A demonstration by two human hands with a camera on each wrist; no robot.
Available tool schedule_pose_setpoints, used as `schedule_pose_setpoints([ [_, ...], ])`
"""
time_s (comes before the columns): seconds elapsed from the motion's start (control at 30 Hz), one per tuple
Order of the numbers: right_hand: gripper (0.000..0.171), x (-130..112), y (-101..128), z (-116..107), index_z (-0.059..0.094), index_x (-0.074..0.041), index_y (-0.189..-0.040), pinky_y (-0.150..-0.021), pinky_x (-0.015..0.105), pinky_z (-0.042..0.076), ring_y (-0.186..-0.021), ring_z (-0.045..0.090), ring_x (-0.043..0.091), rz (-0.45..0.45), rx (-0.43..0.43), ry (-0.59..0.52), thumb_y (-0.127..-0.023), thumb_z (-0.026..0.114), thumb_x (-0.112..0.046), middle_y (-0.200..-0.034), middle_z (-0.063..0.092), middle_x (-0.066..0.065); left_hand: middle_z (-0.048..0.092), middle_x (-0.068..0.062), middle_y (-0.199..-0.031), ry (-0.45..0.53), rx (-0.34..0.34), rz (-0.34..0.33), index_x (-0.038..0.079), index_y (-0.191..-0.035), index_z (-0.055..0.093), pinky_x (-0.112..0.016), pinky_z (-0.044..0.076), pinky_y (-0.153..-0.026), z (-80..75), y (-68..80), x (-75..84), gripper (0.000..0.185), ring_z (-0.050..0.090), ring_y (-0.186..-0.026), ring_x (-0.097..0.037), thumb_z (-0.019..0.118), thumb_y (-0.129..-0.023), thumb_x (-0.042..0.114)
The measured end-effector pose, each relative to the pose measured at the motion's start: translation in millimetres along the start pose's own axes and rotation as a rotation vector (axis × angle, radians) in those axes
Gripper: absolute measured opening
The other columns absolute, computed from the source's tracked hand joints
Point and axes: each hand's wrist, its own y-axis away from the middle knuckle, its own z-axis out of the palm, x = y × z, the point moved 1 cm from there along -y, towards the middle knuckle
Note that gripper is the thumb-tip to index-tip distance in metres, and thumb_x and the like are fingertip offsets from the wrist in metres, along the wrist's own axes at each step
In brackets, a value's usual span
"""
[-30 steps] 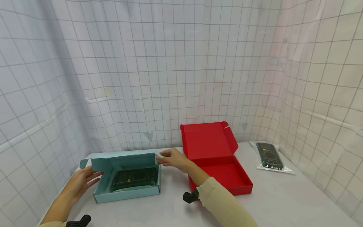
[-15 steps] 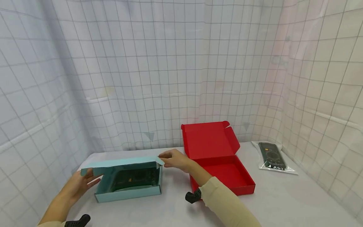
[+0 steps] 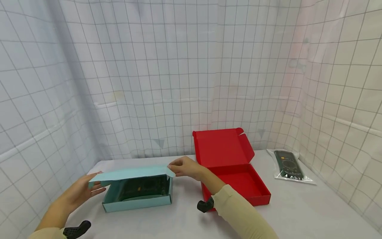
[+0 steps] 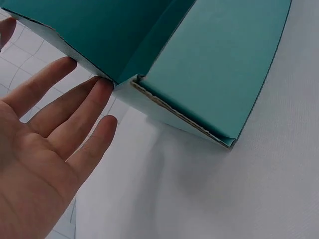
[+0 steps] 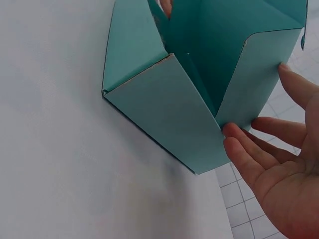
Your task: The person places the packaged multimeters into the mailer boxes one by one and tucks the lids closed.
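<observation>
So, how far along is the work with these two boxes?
Done: what looks like a dark multimeter lies inside the teal box. In hand: the left hand and right hand are at its half-closed lid. Apparently left: closing that lid; then, perhaps, packing the bagged multimeter, lying on the table, into the open red box.

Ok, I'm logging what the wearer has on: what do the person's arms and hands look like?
Both arms wear long beige sleeves: left sleeve, right sleeve. Near each cuff sits a black, rounded device: left device, right device. The left hand and right hand are gloveless. No cables show.
</observation>
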Motion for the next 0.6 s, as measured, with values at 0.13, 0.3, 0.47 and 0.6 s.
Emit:
schedule_pose_setpoints([
  [0.13,0.042,-1.6,2.5,-0.4,0.063,-0.001,-0.138,-0.095,0.037,0.056,-0.106,0.068,0.021,-0.003,-0.012,-0.006,-0.103,0.067,-0.024,-0.122,0.068,0.003,0.060,0.015,-0.130,-0.017,-0.045,0.017,0.026,-0.130,0.070,-0.033,0.052,-0.101,-0.2,1.3,1.9,0.050,0.061,-0.119,-0.008,0.023,-0.116,0.018],
  [0.3,0.048,-2.2,5.1,-1.6,0.060,0.001,-0.141,-0.100,0.042,0.053,-0.108,0.067,0.020,0.003,-0.030,0.034,-0.102,0.069,-0.026,-0.123,0.068,0.001,0.062,0.016,-0.134,-0.116,-0.006,-0.010,0.019,-0.136,0.069,-0.033,0.051,-0.099,1.7,1.5,5.5,0.045,0.058,-0.120,-0.005,0.029,-0.116,0.018],
  [0.47,0.047,-0.1,3.8,-0.9,0.063,-0.003,-0.139,-0.102,0.045,0.052,-0.110,0.068,0.023,0.003,-0.051,0.099,-0.100,0.071,-0.028,-0.121,0.069,-0.002,0.063,0.015,-0.135,-0.166,-0.001,-0.048,0.019,-0.139,0.067,-0.034,0.051,-0.099,1.5,4.9,5.3,0.042,0.053,-0.122,0.004,0.033,-0.114,0.013],
  [0.6,0.046,-0.7,2.5,0.8,0.065,-0.006,-0.138,-0.103,0.050,0.051,-0.115,0.066,0.031,0.001,-0.054,0.134,-0.099,0.073,-0.029,-0.123,0.068,-0.003,0.064,0.014,-0.134,-0.162,-0.033,-0.068,0.023,-0.138,0.068,-0.033,0.050,-0.096,-1.7,6.7,4.2,0.044,0.056,-0.120,0.001,0.034,-0.114,0.011],
])
